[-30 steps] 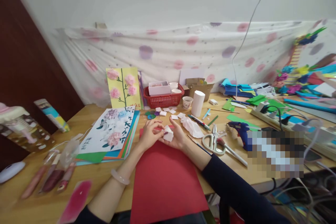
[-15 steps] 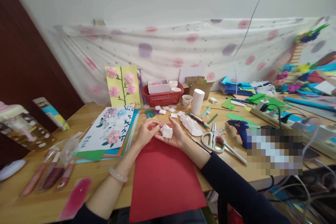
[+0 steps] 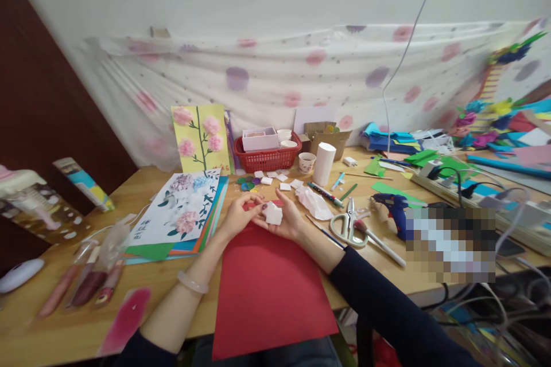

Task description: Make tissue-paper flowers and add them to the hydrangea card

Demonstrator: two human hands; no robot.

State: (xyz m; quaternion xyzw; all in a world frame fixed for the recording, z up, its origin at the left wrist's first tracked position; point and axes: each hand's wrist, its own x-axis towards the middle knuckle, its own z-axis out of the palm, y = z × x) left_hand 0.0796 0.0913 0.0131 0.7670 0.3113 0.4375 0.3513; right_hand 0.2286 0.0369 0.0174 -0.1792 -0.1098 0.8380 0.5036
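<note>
Over the top of a red sheet of paper, my two hands meet around a small folded piece of white tissue. The thumb and fingertips of my left hand are closed in a pinch at the tissue's left edge. My right hand supports it from below on curled fingers, with the thumb raised beside it. Just right of the hands lies a crumpled white tissue. Beyond them are several small white squares and some round coloured pieces.
Scissors, a marker and a blue glue gun lie to the right. A red basket, paper cup and white roll stand behind. Flower pictures on coloured paper lie left.
My view has tilted very slightly. Both hands keep nearly the same pose on the white tissue.
</note>
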